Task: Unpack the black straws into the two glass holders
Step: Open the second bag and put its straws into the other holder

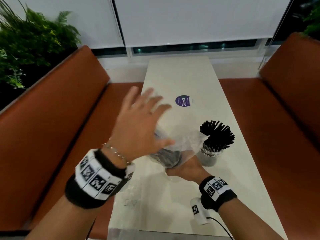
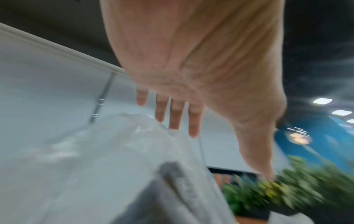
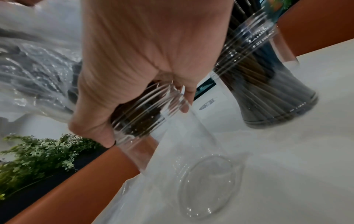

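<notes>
A clear plastic bag [image 1: 183,142] of black straws [image 1: 166,158] is held tilted over the white table [image 1: 180,77]. My right hand [image 1: 180,170] grips the ribbed neck of a clear glass holder [image 3: 172,136], and dark straw ends [image 3: 138,115] show inside that neck. The crinkled bag [image 3: 34,72] lies behind this hand [image 3: 145,75]. My left hand [image 1: 155,122] hovers above the bag with fingers spread and straight, holding nothing; the same hand [image 2: 191,91] is above the blurred bag [image 2: 114,151]. The second glass holder [image 1: 210,155] stands to the right, packed with fanned black straws [image 1: 218,134], and its glass [image 3: 268,91] is also visible.
A round purple sticker [image 1: 183,100] marks the table's middle. A white tagged device [image 1: 199,212] with a black cable lies near the front right. Loose clear plastic [image 1: 123,231] hangs at the front edge. Orange benches [image 1: 69,118] flank the table; plants [image 1: 26,45] stand at left.
</notes>
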### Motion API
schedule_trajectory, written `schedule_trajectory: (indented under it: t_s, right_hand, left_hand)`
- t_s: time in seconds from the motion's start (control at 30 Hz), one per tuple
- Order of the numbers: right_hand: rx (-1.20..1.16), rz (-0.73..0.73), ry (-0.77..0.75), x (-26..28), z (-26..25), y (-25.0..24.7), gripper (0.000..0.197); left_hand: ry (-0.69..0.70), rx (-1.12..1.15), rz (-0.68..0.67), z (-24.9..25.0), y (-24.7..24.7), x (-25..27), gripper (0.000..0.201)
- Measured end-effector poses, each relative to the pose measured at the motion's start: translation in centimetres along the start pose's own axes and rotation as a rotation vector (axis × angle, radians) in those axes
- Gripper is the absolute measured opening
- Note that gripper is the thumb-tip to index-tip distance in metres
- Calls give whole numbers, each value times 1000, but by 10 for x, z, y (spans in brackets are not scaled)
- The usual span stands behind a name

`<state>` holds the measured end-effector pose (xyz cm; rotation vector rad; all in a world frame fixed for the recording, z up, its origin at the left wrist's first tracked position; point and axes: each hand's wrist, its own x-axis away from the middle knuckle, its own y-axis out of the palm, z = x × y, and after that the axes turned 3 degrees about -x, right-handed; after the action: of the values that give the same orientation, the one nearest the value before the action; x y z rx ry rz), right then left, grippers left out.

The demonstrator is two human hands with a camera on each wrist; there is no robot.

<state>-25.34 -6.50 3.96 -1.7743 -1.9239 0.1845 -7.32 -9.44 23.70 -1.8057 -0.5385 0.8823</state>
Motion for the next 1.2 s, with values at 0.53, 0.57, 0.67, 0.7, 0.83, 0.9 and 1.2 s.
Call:
schedule_trajectory:
  t_s: [0.53, 0.57, 0.67, 0.7, 0.83, 0.9, 1.2]
  right_hand:
    - [-187, 11, 26, 8, 18, 0, 55]
    - [-204, 19, 24, 9, 18, 0, 58]
    - [-286, 47, -7, 8, 23, 0, 72]
    - [-300, 66, -19, 8, 24, 1, 76]
    - [-266, 91, -69, 7, 28, 3, 83]
    - [-260, 123, -79, 9, 28, 4, 78]
    - [-264, 213, -52, -3, 17, 7, 99]
  left_hand:
    - [-410, 603, 127, 20, 27, -16, 49]
    - [-393, 577, 123, 22, 22, -21, 50]
    - [-412, 580, 214, 26, 9, -32, 49]
    - [-416, 577, 249, 26, 4, -35, 50]
    - [-406, 603, 331, 22, -13, -34, 40]
    - [-423, 646, 380, 16, -26, -29, 40]
    - [-821, 1095, 678, -60, -57, 49, 70]
